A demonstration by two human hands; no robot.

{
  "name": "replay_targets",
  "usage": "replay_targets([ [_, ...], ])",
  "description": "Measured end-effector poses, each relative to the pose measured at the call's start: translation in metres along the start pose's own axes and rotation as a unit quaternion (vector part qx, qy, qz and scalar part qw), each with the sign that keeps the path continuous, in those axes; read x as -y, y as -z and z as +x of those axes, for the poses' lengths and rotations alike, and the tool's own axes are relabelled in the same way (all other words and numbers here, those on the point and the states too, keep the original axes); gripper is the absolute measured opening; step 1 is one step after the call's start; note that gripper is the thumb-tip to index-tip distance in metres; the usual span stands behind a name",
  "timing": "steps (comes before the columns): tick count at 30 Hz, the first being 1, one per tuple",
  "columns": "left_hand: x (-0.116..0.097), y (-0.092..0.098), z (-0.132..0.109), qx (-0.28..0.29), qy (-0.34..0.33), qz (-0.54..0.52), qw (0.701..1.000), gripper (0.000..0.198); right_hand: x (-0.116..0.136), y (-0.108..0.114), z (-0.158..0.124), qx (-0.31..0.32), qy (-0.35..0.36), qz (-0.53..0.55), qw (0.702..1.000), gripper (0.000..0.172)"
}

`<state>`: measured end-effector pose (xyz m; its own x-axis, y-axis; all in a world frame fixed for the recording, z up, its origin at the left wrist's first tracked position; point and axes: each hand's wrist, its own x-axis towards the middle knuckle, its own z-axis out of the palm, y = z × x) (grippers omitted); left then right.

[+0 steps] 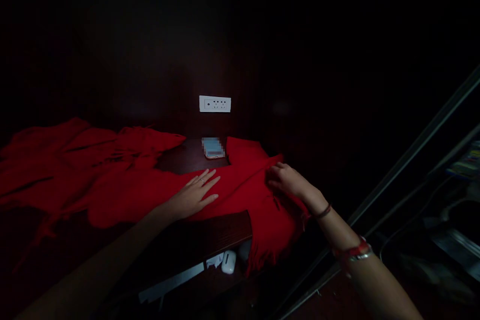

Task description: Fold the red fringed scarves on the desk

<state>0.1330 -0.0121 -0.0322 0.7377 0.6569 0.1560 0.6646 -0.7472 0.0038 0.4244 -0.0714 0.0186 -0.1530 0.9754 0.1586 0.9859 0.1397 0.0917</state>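
A red fringed scarf point(240, 180) lies spread along the dark wooden tabletop, with one fringed end hanging over the front edge. My left hand point(197, 192) rests flat on its middle, fingers spread, a ring on one finger. At the scarf's right part, my right hand point(287, 180) has its fingers curled down on the cloth, gripping a fold near the edge. The fingertips of that hand are partly hidden. To the left, more rumpled red cloth point(123, 160) lies in folds; whether it is all one piece I cannot tell.
Behind the scarf lies a phone point(213, 147), its screen blurred. A white socket plate point(215, 104) is on the dark wall. Below the tabletop, a small white case point(228, 262) sits on a shelf by pale papers point(172, 281). A metal-edged frame point(416, 145) slants at right.
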Motion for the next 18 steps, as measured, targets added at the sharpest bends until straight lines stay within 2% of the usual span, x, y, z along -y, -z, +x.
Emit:
replay_targets([
  [4,-0.005,-0.003,0.002,0.094,0.008,-0.034,0.995,0.062,0.011,-0.012,-0.028,0.029,0.048,-0.025,0.998,0.03],
  [7,-0.002,-0.005,0.004,0.097,0.013,-0.033,0.995,0.063,0.014,-0.008,-0.029,0.038,0.056,-0.056,0.996,0.029],
  [14,-0.002,-0.003,0.006,0.102,0.037,-0.037,0.993,0.062,0.014,0.037,-0.049,0.005,-0.002,-0.121,0.993,0.027],
  [18,-0.003,-0.001,0.006,0.104,0.038,-0.037,0.993,0.065,0.012,0.031,-0.063,0.051,0.005,-0.14,0.989,0.026],
])
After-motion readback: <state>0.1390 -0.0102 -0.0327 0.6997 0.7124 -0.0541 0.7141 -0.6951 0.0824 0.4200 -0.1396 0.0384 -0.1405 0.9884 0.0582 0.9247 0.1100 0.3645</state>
